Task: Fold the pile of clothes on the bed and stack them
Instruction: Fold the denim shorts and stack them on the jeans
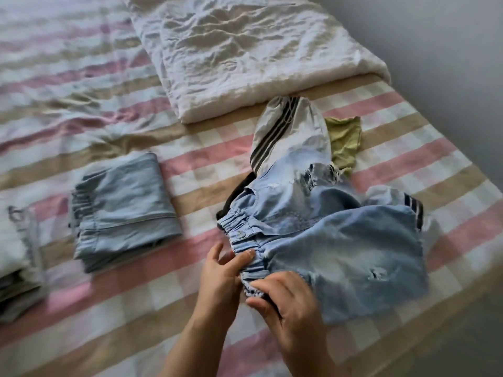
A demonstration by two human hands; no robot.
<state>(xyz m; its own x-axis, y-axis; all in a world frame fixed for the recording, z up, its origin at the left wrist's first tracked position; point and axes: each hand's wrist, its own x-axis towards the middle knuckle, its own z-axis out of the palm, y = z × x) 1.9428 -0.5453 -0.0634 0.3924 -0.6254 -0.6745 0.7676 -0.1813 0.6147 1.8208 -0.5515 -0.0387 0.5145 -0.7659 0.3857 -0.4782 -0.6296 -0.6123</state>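
Observation:
Light blue ripped jeans point(340, 240) lie crumpled on top of the pile at the right of the bed. My left hand point(220, 278) pinches their elastic waistband from the left. My right hand point(288, 303) grips the same waistband a little lower. Under the jeans lie white trousers with dark side stripes point(288, 134), an olive-green garment point(343, 140) and a bit of black cloth point(239, 191). A folded blue denim garment point(122, 210) sits to the left. A stack of folded grey and white clothes point(19, 268) is at the left edge.
The bed has a pink, beige and white checked sheet point(152, 308). A folded white quilt point(245, 55) lies at the far end. A grey wall point(449, 50) runs along the bed's right side.

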